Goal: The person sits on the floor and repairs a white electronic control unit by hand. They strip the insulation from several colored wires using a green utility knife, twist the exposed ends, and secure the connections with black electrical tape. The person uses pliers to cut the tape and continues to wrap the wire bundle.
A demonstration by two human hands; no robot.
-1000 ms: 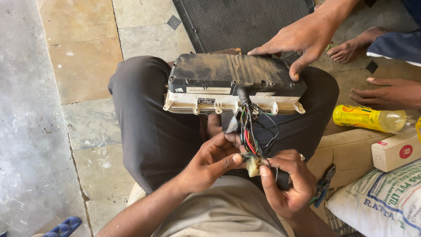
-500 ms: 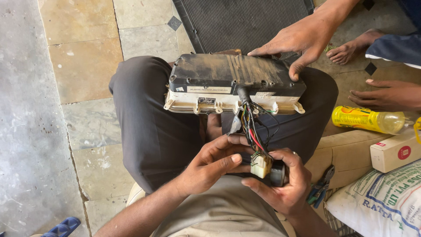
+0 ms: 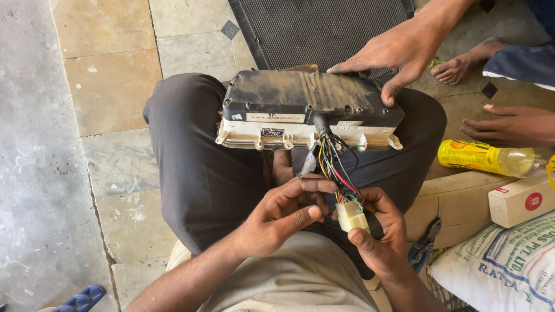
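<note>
A dusty black and cream electronic control box (image 3: 300, 107) rests across my knees. A bundle of coloured wires (image 3: 334, 167) runs from it down to a cream plastic connector (image 3: 351, 215). My right hand (image 3: 378, 240) pinches that connector between thumb and fingers, together with a dark roll-like object behind it. My left hand (image 3: 281, 216) is just left of the connector, fingers bent toward the wires and touching them near the plug. Another person's hand (image 3: 399, 52) presses on the box's far right corner.
A black finned radiator panel (image 3: 312, 29) lies on the tiled floor beyond my knees. At right are a yellow plastic bottle (image 3: 485, 157), a white carton (image 3: 520, 199), a printed sack (image 3: 503, 271), pliers (image 3: 425, 245), and the other person's second hand (image 3: 511, 124) and foot (image 3: 462, 66).
My two hands shifted slightly with the connector, which is now held more upright in my right hand. The other person's hand stays on the box.
</note>
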